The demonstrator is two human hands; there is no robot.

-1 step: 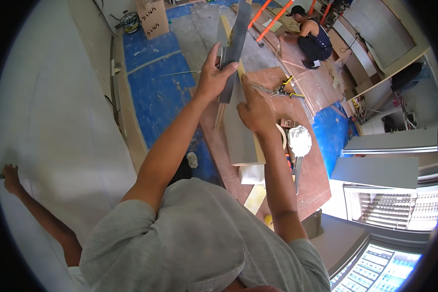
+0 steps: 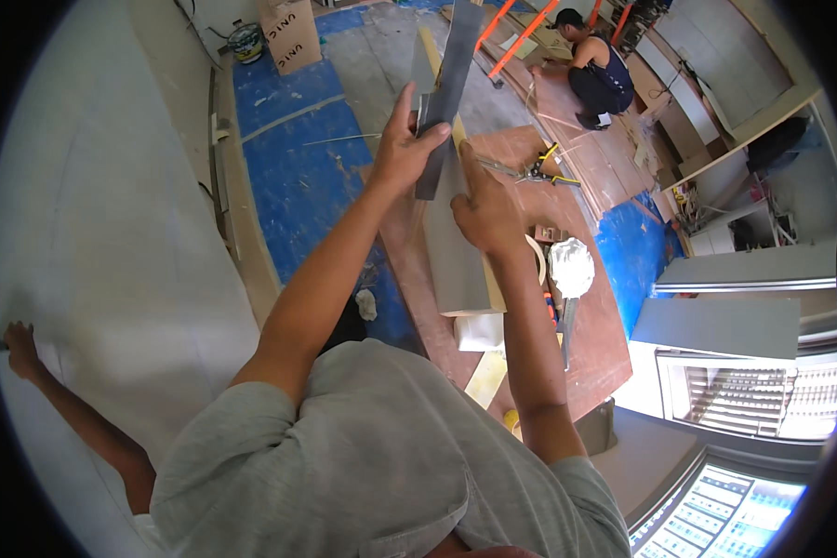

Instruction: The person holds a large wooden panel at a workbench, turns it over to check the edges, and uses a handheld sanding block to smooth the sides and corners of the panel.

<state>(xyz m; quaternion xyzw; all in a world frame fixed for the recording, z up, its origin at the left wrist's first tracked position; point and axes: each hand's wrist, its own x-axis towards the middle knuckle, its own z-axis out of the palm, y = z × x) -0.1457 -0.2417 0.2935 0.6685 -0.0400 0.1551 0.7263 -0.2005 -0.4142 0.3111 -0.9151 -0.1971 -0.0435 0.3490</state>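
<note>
My left hand (image 2: pixel 405 149) is closed around a long dark grey strip (image 2: pixel 452 79), its thumb across the near face. The strip stands out away from me over a pale grey board (image 2: pixel 458 265) with a yellowish edge. My right hand (image 2: pixel 489 209) is at that board's right side, index finger stretched along the edge and thumb on its face; the other fingers are curled and partly hidden. Just beyond my right hand, snips with yellow-and-black handles (image 2: pixel 541 172) lie on a brown wooden sheet (image 2: pixel 597 321).
A crumpled white bundle (image 2: pixel 572 267), a tape roll (image 2: pixel 536 256) and a metal ruler (image 2: pixel 568 335) lie right of my forearm. Someone crouches (image 2: pixel 600 79) near orange ladder legs (image 2: pixel 521 46). Another person's hand (image 2: pixel 22 349) is at the white wall (image 2: pixel 112 232). A cardboard box (image 2: pixel 290 35) stands far left.
My left hand and the dark strip have shifted slightly; thin wooden edges below the strip's near end no longer show. The other person's hand at the wall has moved slightly down. My right hand stays put.
</note>
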